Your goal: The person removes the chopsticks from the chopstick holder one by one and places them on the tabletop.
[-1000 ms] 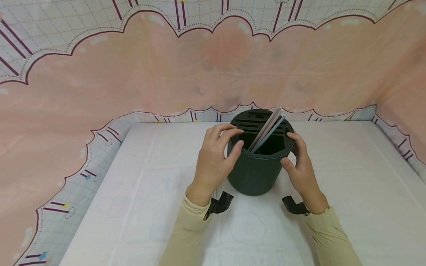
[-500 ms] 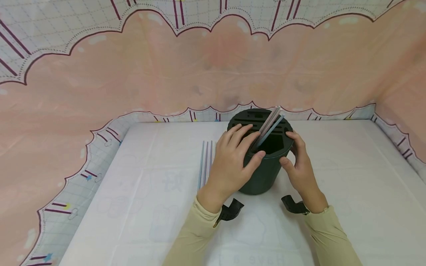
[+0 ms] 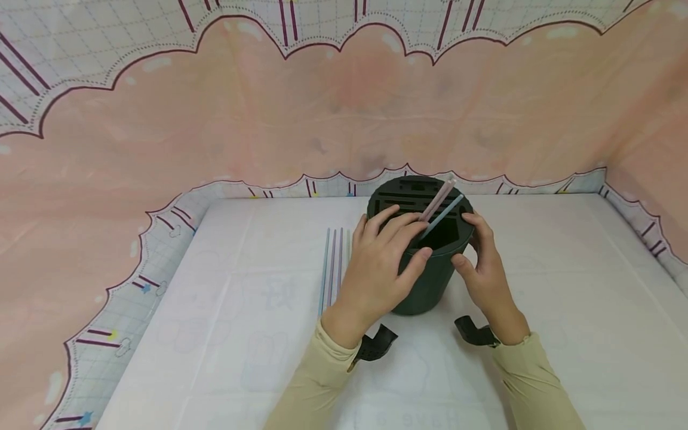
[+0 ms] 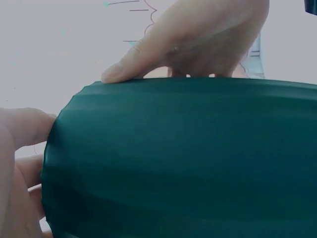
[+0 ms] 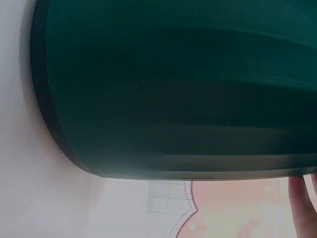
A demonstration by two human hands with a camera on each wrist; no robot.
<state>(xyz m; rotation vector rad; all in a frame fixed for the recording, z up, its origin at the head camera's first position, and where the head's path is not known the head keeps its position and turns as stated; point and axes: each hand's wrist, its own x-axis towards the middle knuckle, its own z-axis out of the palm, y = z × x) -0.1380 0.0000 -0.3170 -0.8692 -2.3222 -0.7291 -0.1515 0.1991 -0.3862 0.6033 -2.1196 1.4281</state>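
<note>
A dark green round pen holder stands upright on the white table, with slots and a wide opening in its top. Thin sticks lean in that opening, a few pinkish sticks and one blue stick. My left hand reaches over the left of the rim, its loosely bent fingers overlapping the sticks' lower part and its thumb at the front rim. In the left wrist view, its fingers pass behind the rim. My right hand holds the rim's right side, thumb in front and fingers behind.
Several thin pastel sticks lie side by side on the white table, left of my left hand, which partly covers them. A peach cloth with a scalloped printed border hangs behind and beside the table.
My left hand has moved right, over the opening, uncovering the sticks on the table. The sticks in the holder have sunk a little and spread apart. My right hand stays put.
</note>
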